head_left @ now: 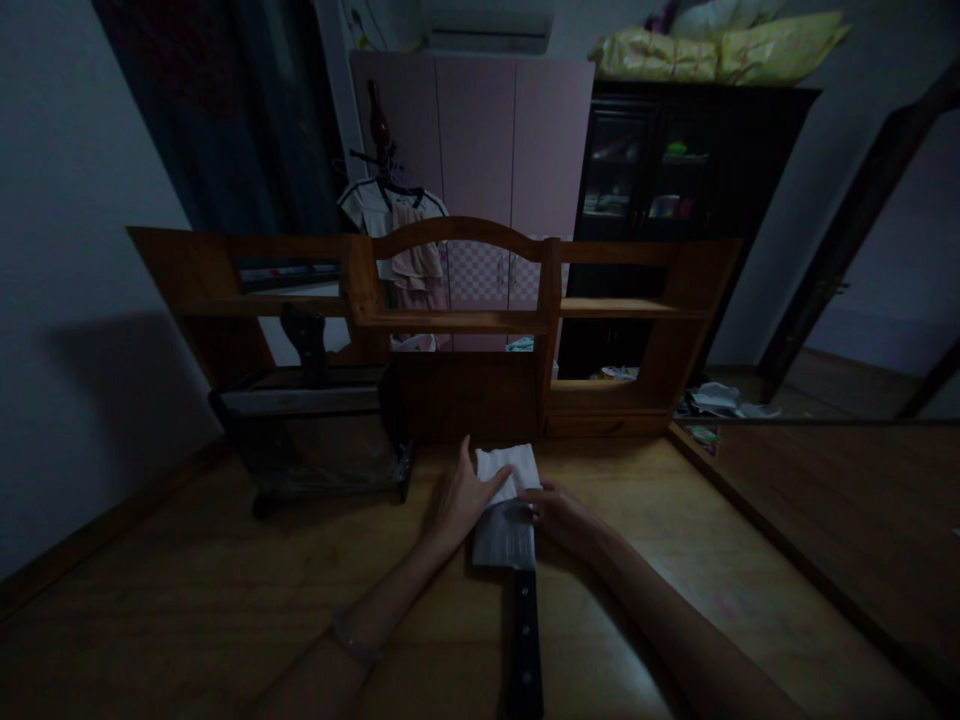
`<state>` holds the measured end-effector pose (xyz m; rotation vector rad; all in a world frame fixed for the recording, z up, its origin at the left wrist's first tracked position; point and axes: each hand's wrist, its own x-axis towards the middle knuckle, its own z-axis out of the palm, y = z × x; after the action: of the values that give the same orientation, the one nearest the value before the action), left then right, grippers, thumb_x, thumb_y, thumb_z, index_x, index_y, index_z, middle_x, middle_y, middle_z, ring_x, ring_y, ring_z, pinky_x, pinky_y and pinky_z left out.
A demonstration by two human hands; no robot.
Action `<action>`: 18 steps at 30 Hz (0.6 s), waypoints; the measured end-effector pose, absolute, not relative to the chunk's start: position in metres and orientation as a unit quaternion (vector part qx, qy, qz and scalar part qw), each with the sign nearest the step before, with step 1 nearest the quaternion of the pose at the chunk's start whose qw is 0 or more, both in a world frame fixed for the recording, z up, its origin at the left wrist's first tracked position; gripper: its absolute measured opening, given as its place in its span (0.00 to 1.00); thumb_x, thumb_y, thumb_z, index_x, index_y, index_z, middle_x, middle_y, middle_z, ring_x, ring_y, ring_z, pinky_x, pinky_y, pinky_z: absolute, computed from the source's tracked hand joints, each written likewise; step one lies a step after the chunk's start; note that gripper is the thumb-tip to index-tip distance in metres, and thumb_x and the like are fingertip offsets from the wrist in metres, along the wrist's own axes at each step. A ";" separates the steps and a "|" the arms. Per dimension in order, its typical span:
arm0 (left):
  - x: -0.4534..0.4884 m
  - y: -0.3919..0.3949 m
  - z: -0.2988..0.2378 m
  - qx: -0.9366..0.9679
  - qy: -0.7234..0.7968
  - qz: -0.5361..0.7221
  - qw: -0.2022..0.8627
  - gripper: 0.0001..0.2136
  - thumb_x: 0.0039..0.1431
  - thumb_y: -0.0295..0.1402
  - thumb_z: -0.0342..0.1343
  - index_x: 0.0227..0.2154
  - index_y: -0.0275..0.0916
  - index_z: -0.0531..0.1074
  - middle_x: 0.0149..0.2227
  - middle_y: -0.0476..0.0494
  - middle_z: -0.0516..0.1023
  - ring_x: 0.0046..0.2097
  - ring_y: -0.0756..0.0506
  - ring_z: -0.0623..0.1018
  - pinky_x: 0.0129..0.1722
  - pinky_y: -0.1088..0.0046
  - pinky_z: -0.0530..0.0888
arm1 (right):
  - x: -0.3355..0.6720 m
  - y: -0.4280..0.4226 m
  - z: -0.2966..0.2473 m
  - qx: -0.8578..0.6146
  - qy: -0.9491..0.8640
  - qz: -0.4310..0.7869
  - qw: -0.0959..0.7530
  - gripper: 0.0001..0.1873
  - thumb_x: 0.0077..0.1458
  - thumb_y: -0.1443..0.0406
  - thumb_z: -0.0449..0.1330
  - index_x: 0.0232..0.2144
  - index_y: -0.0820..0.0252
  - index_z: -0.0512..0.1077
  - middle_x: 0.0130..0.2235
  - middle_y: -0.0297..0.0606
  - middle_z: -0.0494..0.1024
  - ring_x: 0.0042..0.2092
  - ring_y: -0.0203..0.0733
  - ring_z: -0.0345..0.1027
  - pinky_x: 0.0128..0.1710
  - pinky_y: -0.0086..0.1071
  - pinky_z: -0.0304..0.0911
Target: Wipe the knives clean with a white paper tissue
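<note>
A cleaver (504, 537) lies on the wooden tabletop, its black riveted handle (526, 630) toward me. A white cloth or paper sheet (510, 463) covers the far part of its blade. My left hand (466, 500) is at the left edge of the white sheet, thumb pressed on top and one finger pointing up; its other fingers are partly hidden. From the right, my right hand (566, 518) pinches the sheet at the blade's edge, fingertips bent inward.
A dark knife holder (315, 435) with a black-handled knife (304, 340) in it stands at left on the tabletop (360, 570). A wooden shelf rack (457, 322) spans the back edge. Beyond are a pink wardrobe (476, 140) and a dark cabinet (690, 200).
</note>
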<state>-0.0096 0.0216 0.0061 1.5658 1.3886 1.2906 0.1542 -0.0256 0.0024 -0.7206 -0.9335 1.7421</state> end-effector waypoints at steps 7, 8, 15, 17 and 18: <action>-0.011 0.002 0.034 0.770 0.443 0.456 0.054 0.24 0.62 0.42 0.45 0.61 0.45 0.54 0.64 0.41 0.50 0.64 0.39 0.51 0.61 0.57 0.49 | 0.153 -0.023 0.000 -0.291 -0.394 0.724 0.486 0.14 0.42 0.71 0.64 0.35 0.66 0.74 0.34 0.39 0.78 0.33 0.38 0.70 0.37 0.30 0.63; -0.010 0.000 0.034 0.804 0.411 0.429 0.039 0.22 0.64 0.41 0.42 0.60 0.47 0.55 0.65 0.45 0.47 0.65 0.40 0.47 0.62 0.56 0.47 | 0.153 -0.020 -0.002 -0.289 -0.389 0.724 0.490 0.14 0.40 0.71 0.64 0.34 0.66 0.74 0.33 0.39 0.78 0.32 0.38 0.70 0.35 0.30 0.63; -0.004 0.002 0.012 0.932 0.286 0.204 0.092 0.23 0.67 0.40 0.27 0.64 0.49 0.43 0.66 0.53 0.43 0.66 0.47 0.42 0.64 0.60 0.47 | 0.153 -0.014 -0.018 -0.258 -0.357 0.720 0.537 0.18 0.35 0.77 0.58 0.33 0.63 0.75 0.33 0.34 0.76 0.31 0.34 0.66 0.30 0.25 0.58; -0.004 0.003 0.009 0.933 0.285 0.197 0.093 0.23 0.67 0.40 0.25 0.64 0.47 0.39 0.67 0.52 0.40 0.66 0.48 0.41 0.64 0.61 0.46 | 0.153 -0.017 -0.016 -0.251 -0.360 0.730 0.524 0.18 0.36 0.78 0.58 0.34 0.64 0.75 0.33 0.35 0.76 0.32 0.34 0.65 0.30 0.25 0.58; -0.004 0.002 0.009 0.933 0.287 0.198 0.090 0.23 0.67 0.40 0.25 0.64 0.47 0.38 0.67 0.51 0.39 0.66 0.48 0.40 0.64 0.61 0.45 | 0.153 -0.018 -0.015 -0.245 -0.360 0.732 0.524 0.18 0.36 0.78 0.58 0.33 0.64 0.75 0.33 0.35 0.76 0.32 0.34 0.65 0.31 0.25 0.58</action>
<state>-0.0042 0.0023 0.0090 2.7735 0.8522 0.5888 0.1526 -0.0181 -0.0150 -0.5871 -0.8609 1.7518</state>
